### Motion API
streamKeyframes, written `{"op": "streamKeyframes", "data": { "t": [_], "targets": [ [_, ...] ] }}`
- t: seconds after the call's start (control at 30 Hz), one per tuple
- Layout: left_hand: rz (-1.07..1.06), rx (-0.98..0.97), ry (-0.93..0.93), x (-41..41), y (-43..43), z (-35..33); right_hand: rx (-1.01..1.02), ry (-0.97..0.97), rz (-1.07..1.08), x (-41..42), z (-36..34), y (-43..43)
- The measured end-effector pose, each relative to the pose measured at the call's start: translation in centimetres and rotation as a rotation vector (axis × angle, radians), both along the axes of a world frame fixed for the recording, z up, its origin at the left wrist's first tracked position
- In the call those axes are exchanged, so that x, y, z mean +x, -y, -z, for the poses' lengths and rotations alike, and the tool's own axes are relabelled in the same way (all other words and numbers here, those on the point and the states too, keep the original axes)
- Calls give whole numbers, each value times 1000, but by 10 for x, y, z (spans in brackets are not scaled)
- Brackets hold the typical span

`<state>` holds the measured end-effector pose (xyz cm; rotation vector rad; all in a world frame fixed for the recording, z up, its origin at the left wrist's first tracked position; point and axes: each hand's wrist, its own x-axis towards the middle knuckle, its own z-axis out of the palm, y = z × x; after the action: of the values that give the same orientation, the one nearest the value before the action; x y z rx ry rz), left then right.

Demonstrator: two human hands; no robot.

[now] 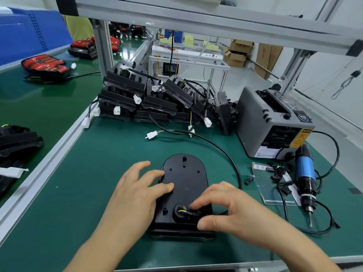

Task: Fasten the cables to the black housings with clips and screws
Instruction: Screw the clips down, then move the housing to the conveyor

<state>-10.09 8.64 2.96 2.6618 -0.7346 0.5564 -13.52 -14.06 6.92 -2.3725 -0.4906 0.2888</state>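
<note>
A black housing (184,177) lies flat on the green mat, rounded end away from me. My left hand (137,191) rests flat on its left side, fingers spread. My right hand (222,209) pinches at the round port (180,212) near the housing's near end, where yellow and blue wires enter; whether a clip sits under the fingertips is hidden. The black cable (225,152) loops from there around the right and back to a white connector (151,135). Small black clips (277,173) lie on a card to the right. An electric screwdriver (305,179) lies beside them.
A pile of black housings with cables (153,99) fills the back of the mat. A grey tape dispenser (271,122) stands at the right. An aluminium rail (59,148) borders a conveyor on the left carrying red lamps (45,63).
</note>
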Motion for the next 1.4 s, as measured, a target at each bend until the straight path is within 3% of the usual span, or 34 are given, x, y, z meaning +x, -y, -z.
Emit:
{"op": "streamKeyframes", "data": {
  "t": [0.1, 0.2, 0.37, 0.53, 0.67, 0.77, 0.83, 1.03, 1.13, 1.3, 1.4],
  "targets": [
    [32, -133, -145, 18, -1, -7, 64, 71, 53, -8, 12, -1],
    [-112, -178, -208, 64, 2, -13, 131, 108, 91, -12, 22, -3],
    [-363, 83, -217, 149, 19, -20, 160, 183, 115, -15, 34, -5],
    [-329, 437, -6, 192, 45, -24, 175, 248, 146, -15, 41, -6],
    [-265, 646, -273, 212, 64, -22, 162, 293, 136, -14, 45, -5],
    [-196, 542, -501, 222, 68, -28, 163, 347, 152, -12, 48, -6],
    [-158, 472, -516, 226, 69, -37, 171, 357, 165, -12, 49, -6],
    [-9, 283, -41, 206, 82, -74, 171, 368, 161, -13, 48, -6],
    [-74, 16, -25, 176, 78, -90, 160, 411, 168, -13, 49, -7],
    [-295, -340, -455, 109, 18, -77, 161, 479, 222, -16, 52, -10],
    [-383, -518, -694, 65, -7, -48, 178, 414, 246, -19, 50, -12]
  ]
}}
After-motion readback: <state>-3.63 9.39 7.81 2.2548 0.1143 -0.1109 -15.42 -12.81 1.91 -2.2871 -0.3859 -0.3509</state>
